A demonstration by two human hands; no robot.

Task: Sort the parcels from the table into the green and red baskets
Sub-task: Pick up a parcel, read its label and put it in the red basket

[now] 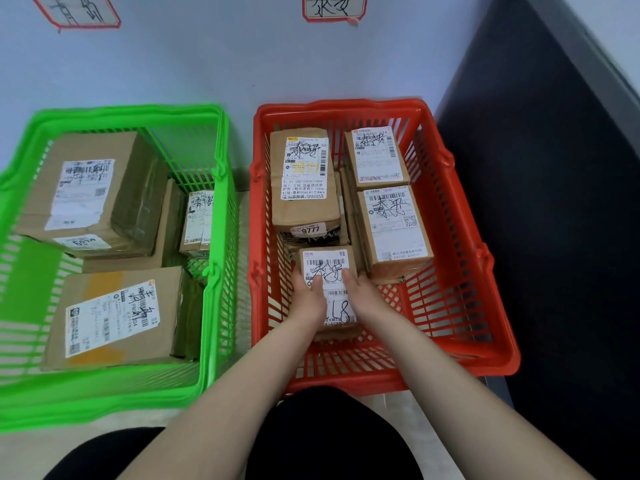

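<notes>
L hand (307, 294) & R hand (364, 289) clasp small parcel (329, 268) by sides, to seat it label-up in red basket (346, 381).

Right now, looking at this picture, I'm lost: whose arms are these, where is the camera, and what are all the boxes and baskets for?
There is no machine here. These are a person's two bare arms, seen by one camera worn on the head and looking forward and down. Against the wall stand a green basket and a red basket, both holding cardboard parcels with shipping labels. The left hand and the right hand together grip a small labelled parcel by its sides, low inside the red basket, in front of at least three others. A handwritten paper sign hangs on the wall above the red basket.
</notes>
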